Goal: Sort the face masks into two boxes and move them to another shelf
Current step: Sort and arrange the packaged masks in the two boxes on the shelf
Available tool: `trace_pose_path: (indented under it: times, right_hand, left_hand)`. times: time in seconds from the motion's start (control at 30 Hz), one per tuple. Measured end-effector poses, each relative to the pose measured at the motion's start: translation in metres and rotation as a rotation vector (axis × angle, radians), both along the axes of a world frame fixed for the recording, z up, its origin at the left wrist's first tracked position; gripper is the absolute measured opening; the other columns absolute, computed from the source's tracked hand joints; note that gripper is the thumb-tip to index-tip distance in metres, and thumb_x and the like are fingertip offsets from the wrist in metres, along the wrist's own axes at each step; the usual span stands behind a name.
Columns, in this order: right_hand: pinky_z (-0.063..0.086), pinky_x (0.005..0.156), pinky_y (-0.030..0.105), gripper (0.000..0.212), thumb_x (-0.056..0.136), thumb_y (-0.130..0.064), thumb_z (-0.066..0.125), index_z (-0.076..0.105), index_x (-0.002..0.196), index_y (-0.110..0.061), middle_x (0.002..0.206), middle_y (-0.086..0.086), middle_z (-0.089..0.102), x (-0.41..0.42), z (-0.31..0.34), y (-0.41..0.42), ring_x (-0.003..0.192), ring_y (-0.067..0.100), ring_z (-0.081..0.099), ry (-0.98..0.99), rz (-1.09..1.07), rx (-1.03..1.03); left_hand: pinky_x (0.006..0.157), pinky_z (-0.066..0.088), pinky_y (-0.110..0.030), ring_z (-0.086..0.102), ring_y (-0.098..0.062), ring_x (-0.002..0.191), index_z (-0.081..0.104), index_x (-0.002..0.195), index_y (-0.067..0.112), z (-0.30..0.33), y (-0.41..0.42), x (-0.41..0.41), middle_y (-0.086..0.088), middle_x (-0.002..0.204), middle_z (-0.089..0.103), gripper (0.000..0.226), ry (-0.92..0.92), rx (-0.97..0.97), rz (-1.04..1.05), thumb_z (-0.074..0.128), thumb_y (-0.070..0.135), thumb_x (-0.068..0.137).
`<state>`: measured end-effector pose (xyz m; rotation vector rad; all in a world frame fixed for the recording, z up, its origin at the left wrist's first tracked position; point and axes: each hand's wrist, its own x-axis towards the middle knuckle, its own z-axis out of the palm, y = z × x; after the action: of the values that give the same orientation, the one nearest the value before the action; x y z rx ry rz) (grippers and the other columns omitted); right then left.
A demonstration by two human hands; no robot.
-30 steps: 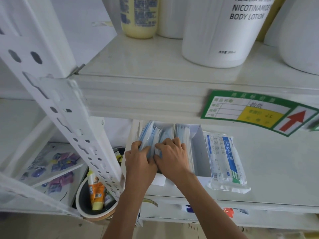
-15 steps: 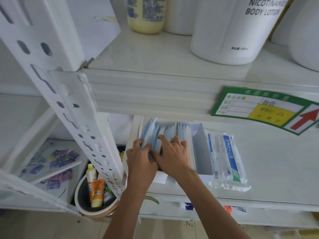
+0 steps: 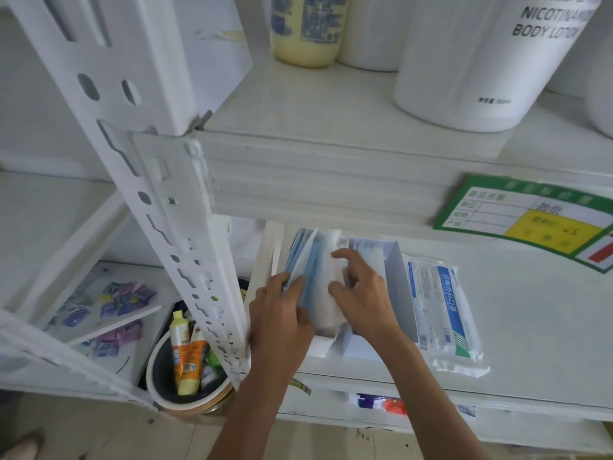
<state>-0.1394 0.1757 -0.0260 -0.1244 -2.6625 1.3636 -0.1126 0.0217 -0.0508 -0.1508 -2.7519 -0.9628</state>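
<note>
The left hand (image 3: 278, 313) pinches the near edge of the blue wrapped face masks (image 3: 303, 260) standing in the open white box (image 3: 393, 270) on the shelf (image 3: 530, 310); the right hand (image 3: 361, 293) curls round a neighbouring bundle. They look light, floppy and slippery, so best gripped as a squeezed stack. A sealed mask pack (image 3: 441, 307) lies just beside the box.

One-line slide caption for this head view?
Left hand and right hand grip blue-and-white wrapped face masks standing in an open white cardboard box beside a clear blue-striped mask pack.
</note>
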Motion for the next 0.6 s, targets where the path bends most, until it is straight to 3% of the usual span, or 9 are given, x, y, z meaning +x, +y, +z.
trace_pose_path:
  times: [0.1,0.27,0.4,0.47,0.53,0.6]
  right_hand:
    - [0.043,0.052,0.016,0.047,0.082,-0.012,0.063,0.053,0.112,-0.046,0.07,0.006,0.059,0.006,0.003,0.014,0.058,0.006,0.048,0.018,-0.036,0.014]
    - [0.055,0.059,0.031,0.043,0.085,-0.015,0.063,0.052,0.112,-0.047,0.075,0.0,0.06,0.011,0.002,0.015,0.06,0.015,0.055,-0.042,-0.087,0.022]
    - [0.057,0.062,0.032,0.041,0.087,-0.016,0.065,0.057,0.122,-0.036,0.075,-0.006,0.06,0.015,0.0,0.02,0.062,0.012,0.056,-0.055,-0.099,0.017]
    - [0.056,0.062,0.029,0.042,0.087,-0.017,0.065,0.057,0.124,-0.035,0.078,-0.007,0.06,0.017,0.002,0.022,0.065,0.011,0.058,-0.055,-0.096,0.01]
    - [0.052,0.059,0.02,0.042,0.087,-0.016,0.066,0.058,0.124,-0.034,0.077,-0.008,0.059,0.019,0.004,0.024,0.063,0.008,0.056,-0.043,-0.099,-0.009]
    - [0.046,0.053,0.013,0.041,0.087,-0.014,0.067,0.059,0.122,-0.034,0.072,-0.005,0.058,0.019,0.006,0.027,0.06,0.007,0.053,-0.022,-0.12,-0.041]
  left_hand:
    - [0.1,0.049,-0.048,0.056,-0.03,0.116,0.056,0.138,0.019,-0.005,0.0,0.004,-0.009,0.138,0.055,0.056,0.04,-0.003,0.001,0.062,0.005,0.084]
    - [0.112,0.037,-0.048,0.042,-0.032,0.135,0.048,0.144,0.019,-0.002,0.005,0.005,-0.012,0.145,0.042,0.062,0.136,-0.164,-0.053,0.065,0.012,0.085]
    - [0.124,0.013,-0.057,0.014,-0.031,0.154,0.026,0.155,0.028,-0.001,0.001,0.0,-0.007,0.164,0.021,0.06,-0.075,-0.338,-0.058,0.045,0.028,0.099]
    - [0.123,0.004,-0.059,0.003,-0.031,0.156,0.026,0.154,0.031,0.001,-0.002,-0.002,-0.003,0.168,0.012,0.052,-0.15,-0.383,-0.076,0.035,0.035,0.103]
    - [0.123,0.004,-0.06,0.006,-0.029,0.156,0.03,0.152,0.031,0.007,-0.002,-0.003,0.0,0.169,0.014,0.048,-0.147,-0.387,-0.093,0.032,0.036,0.105]
    - [0.123,0.013,-0.059,0.02,-0.025,0.154,0.035,0.151,0.027,0.015,0.0,-0.005,0.003,0.164,0.03,0.048,-0.08,-0.388,-0.062,0.037,0.03,0.104]
